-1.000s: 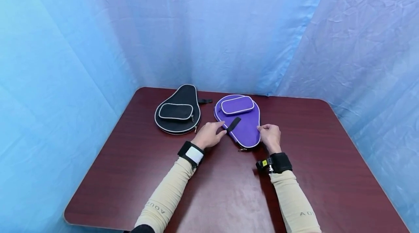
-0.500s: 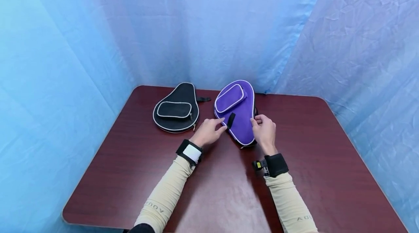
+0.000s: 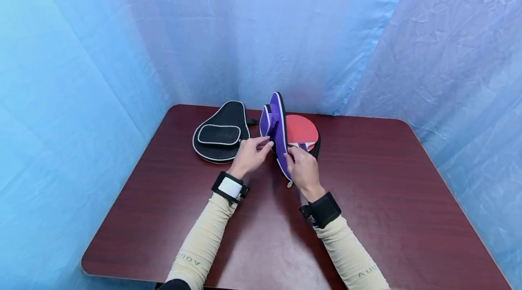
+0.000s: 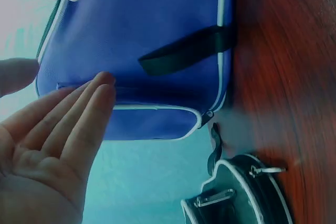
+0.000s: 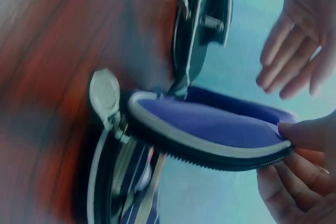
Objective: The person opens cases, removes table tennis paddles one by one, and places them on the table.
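- Head view: the cover of the purple case (image 3: 281,140), lying flat over it a second ago, now stands nearly upright. This brings into sight a red paddle (image 3: 302,128) in the lower half on the table (image 3: 391,190), so the case's inside can now be reached from the right side. The right hand (image 3: 305,171) holds the cover's edge near its narrow end; the left hand (image 3: 248,156) is on the pocket side, its fingertips close to the cover. The black case (image 3: 223,115) lies closed on the left.
- Left wrist view: the left hand's fingers are straight and close together, with the thumb apart. They lie in front of the cover beside the pocket (image 4: 152,123), gripping nothing; whether they touch it I cannot tell here. A black strap (image 4: 184,53) hangs beyond the fingertips.
- Right wrist view: the right thumb and fingers pinch the cover's zipped rim between them. The left fingers appear apart from it. Below the raised cover shows something striped (image 5: 140,209), probably the paddle's handle, near a zip pull (image 5: 104,95).
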The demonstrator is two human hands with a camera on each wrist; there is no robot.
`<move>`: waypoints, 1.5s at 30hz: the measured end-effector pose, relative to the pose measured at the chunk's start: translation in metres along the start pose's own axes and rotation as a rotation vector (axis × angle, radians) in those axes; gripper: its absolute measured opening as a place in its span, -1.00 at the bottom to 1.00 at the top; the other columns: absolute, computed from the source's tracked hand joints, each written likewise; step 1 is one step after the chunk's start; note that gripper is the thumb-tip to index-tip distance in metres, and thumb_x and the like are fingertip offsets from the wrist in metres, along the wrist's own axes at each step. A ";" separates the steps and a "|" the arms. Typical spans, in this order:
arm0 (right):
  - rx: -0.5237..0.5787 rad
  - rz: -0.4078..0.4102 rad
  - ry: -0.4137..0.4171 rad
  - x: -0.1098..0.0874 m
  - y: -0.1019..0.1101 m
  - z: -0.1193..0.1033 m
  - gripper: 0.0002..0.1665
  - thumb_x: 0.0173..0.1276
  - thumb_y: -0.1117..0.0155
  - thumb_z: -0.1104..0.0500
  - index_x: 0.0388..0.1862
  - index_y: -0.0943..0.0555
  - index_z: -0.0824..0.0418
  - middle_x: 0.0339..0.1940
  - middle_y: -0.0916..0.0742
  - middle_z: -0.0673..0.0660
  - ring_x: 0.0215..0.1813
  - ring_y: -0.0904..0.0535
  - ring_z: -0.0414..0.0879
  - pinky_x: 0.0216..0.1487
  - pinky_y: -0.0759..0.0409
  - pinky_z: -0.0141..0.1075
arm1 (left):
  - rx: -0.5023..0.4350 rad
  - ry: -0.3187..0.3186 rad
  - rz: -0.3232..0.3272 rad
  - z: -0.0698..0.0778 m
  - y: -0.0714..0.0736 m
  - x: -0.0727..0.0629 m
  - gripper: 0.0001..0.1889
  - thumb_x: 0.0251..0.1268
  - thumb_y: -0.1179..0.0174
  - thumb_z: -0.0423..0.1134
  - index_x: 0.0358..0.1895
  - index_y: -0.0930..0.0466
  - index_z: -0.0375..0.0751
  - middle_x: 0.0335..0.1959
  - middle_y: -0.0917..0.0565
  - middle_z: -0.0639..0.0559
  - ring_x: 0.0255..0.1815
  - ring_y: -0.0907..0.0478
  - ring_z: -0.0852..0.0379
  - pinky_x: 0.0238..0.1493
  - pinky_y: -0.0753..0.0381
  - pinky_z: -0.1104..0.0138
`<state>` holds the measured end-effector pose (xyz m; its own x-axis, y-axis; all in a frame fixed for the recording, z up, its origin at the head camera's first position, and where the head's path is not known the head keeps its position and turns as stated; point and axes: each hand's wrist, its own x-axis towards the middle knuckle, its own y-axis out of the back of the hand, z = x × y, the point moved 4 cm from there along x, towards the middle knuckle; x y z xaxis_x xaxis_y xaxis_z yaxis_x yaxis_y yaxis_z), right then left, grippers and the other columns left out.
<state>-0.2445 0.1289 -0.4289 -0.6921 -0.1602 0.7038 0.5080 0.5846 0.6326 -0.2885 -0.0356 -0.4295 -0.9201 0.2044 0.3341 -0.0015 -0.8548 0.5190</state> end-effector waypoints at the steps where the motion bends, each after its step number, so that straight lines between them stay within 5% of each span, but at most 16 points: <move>1: 0.010 -0.009 0.003 0.001 -0.003 -0.004 -0.92 0.20 -0.43 0.35 -0.40 -0.66 0.32 -0.44 -0.73 0.23 -0.40 -0.68 0.13 -0.37 -0.62 -0.01 | -0.013 0.014 0.023 -0.001 0.002 0.000 -0.60 0.43 -0.18 -0.16 0.17 -0.61 -0.38 -0.03 -0.74 -0.20 -0.06 -0.74 0.03 -0.04 -0.70 0.25; 12: 0.078 -0.139 -0.007 0.000 -0.031 -0.030 -0.87 0.21 -0.47 0.28 -0.43 -0.64 0.25 -0.48 -0.71 0.16 -0.40 -0.68 0.10 -0.36 -0.62 -0.05 | -0.128 0.156 0.207 -0.015 0.018 -0.007 -0.52 0.38 -0.25 -0.07 0.16 -0.61 -0.40 -0.26 -0.80 -0.15 -0.29 -0.78 0.09 -0.19 -0.73 0.26; 20: 0.118 -0.255 0.016 -0.007 -0.038 -0.040 -0.89 0.19 -0.47 0.31 -0.28 -0.74 0.30 -0.36 -0.75 0.18 -0.26 -0.72 0.08 -0.18 -0.66 -0.07 | -0.147 0.236 0.241 -0.024 0.022 -0.014 -0.66 0.25 -0.37 -0.15 -0.04 -0.73 -0.33 -0.31 -0.80 -0.14 -0.41 -0.77 0.09 -0.38 -0.67 0.39; 27: 0.202 -0.353 -0.046 -0.009 -0.040 -0.036 -0.80 0.28 -0.42 0.25 -0.15 -0.76 0.31 -0.30 -0.75 0.17 -0.24 -0.70 0.01 -0.15 -0.65 -0.13 | -0.158 0.297 0.265 -0.031 0.023 -0.017 -0.80 0.24 -0.37 -0.25 -0.18 -0.74 -0.33 -0.36 -0.79 -0.15 -0.45 -0.77 0.03 -0.41 -0.66 0.44; 36: 0.138 -0.171 -0.350 0.005 -0.010 0.024 -0.77 0.37 -0.28 0.16 -0.22 -0.75 0.32 -0.40 -0.76 0.21 -0.31 -0.67 0.07 -0.22 -0.60 -0.07 | -0.220 0.343 0.258 -0.029 0.023 -0.021 -0.81 0.25 -0.35 -0.29 -0.19 -0.72 -0.37 -0.33 -0.79 -0.19 -0.43 -0.77 0.01 -0.36 -0.70 0.39; 41: 0.036 -0.265 -0.610 0.002 0.002 0.065 -0.68 0.42 -0.20 0.09 -0.14 -0.72 0.32 -0.25 -0.76 0.27 -0.15 -0.66 0.18 -0.09 -0.59 0.01 | -0.212 0.345 0.252 -0.028 0.024 -0.023 -0.82 0.25 -0.35 -0.28 -0.21 -0.72 -0.35 -0.33 -0.79 -0.18 -0.45 -0.76 0.07 -0.35 -0.70 0.39; 45: 0.008 -0.366 -0.722 -0.005 -0.001 0.083 -0.64 0.45 -0.18 0.03 -0.16 -0.70 0.33 -0.14 -0.74 0.32 -0.11 -0.65 0.21 -0.08 -0.60 0.02 | -0.211 0.338 0.248 -0.028 0.024 -0.023 -0.82 0.25 -0.35 -0.27 -0.20 -0.72 -0.35 -0.35 -0.79 -0.18 -0.45 -0.76 0.05 -0.35 -0.70 0.39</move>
<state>-0.2840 0.1952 -0.4599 -0.9756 0.2085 0.0688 0.1833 0.6008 0.7781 -0.2778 -0.0739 -0.4467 -0.9787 -0.1550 0.1343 0.1870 -0.9436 0.2732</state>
